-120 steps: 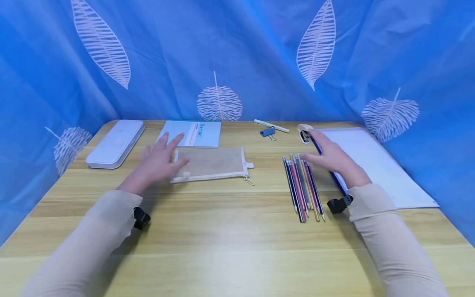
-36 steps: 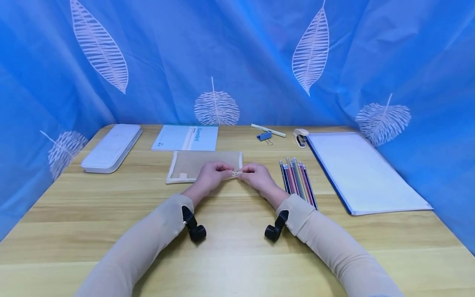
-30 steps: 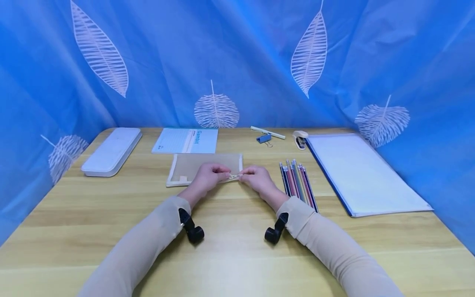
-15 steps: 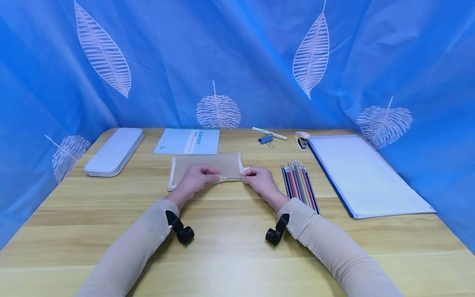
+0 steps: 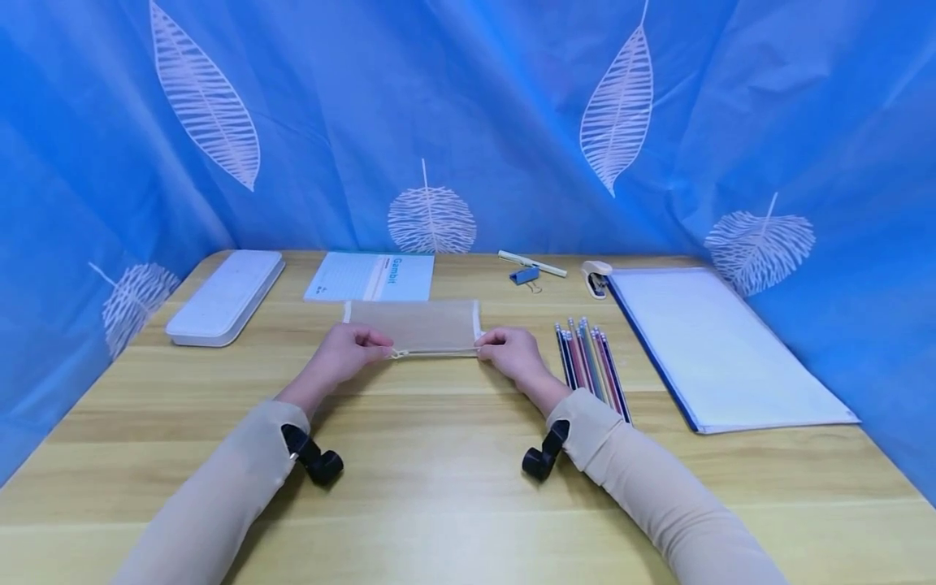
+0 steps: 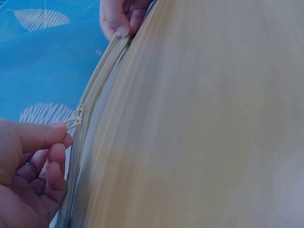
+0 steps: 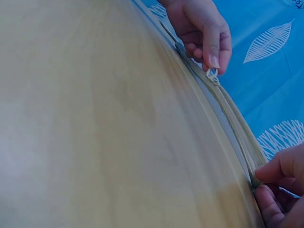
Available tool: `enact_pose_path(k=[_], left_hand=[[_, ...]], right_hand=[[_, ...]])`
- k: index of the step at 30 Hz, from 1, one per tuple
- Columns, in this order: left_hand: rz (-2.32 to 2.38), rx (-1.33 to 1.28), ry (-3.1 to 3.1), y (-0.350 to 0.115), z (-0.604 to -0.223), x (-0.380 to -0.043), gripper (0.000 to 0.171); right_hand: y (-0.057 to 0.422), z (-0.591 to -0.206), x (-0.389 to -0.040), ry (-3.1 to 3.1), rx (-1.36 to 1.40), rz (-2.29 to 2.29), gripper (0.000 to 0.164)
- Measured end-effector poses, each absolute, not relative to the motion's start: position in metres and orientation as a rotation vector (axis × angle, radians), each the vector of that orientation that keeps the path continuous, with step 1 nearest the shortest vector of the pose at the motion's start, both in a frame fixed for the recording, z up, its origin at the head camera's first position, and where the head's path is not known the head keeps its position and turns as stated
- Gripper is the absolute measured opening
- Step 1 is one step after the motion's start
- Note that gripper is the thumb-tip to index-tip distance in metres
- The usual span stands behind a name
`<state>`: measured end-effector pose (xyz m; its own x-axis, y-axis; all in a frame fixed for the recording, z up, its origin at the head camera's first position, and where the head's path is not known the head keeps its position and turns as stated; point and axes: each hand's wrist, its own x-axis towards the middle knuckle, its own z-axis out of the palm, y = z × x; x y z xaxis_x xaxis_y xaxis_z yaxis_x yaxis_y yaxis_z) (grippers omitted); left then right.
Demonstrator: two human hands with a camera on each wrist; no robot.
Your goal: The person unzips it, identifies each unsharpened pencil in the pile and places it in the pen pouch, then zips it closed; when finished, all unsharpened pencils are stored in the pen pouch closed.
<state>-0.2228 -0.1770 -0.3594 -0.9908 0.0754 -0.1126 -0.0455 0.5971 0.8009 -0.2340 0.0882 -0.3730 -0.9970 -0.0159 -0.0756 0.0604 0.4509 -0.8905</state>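
A beige zip pouch (image 5: 417, 323) with white edging lies mid-table, its zipped side facing me. Near its left end, my left hand (image 5: 342, 357) pinches the zipper pull (image 6: 74, 118) between thumb and index finger, as the left wrist view shows up close. My right hand (image 5: 512, 355) pinches the pouch's right corner at the end of the zipper. In the right wrist view the zipper tape (image 7: 240, 128) runs between the two hands. To the right of my right hand lies a bundle of pencils (image 5: 588, 361), its lower part partly covered by my right forearm.
A white case (image 5: 225, 297) lies at the left and a notebook (image 5: 369, 276) behind the pouch. Farther back are a pale pen (image 5: 532, 263), a blue binder clip (image 5: 524, 275) and a stapler (image 5: 595, 278). A white folder (image 5: 724, 349) with a blue spine covers the right side.
Both hands came in from above the table and took hold of the pouch's zipper end. Since then my left hand has slid the zipper pull leftward while my right hand stayed at the corner.
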Motion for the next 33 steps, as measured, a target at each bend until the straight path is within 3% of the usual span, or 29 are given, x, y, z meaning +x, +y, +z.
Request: enact_pose_path(k=[10, 14, 18, 26, 29, 33], left_hand=[[1.437, -0.140, 2.703, -0.246, -0.359, -0.208, 0.035], [1.480, -0.186, 2.691, -0.262, -0.355, -0.201, 0.031], [1.506, -0.197, 2.676, -0.267, -0.355, -0.198, 0.021], [1.418, -0.084, 2.628, -0.267, -0.358, -0.195, 0.016], [1.343, -0.016, 2.621, -0.265, -0.356, -0.197, 0.018], [1.214, 0.088, 2.668, -0.257, -0.345, -0.200, 0.033]], right_hand=[[0.089, -0.370, -0.236, 2.568, 0.070, -1.593, 0.014], [0.089, -0.369, -0.237, 2.552, 0.092, -1.602, 0.014], [0.089, -0.371, -0.236, 2.551, 0.107, -1.616, 0.013], [0.088, -0.373, -0.233, 2.536, 0.114, -1.617, 0.012], [0.088, -0.373, -0.234, 2.537, 0.118, -1.611, 0.011], [0.089, -0.372, -0.238, 2.558, 0.103, -1.590, 0.010]])
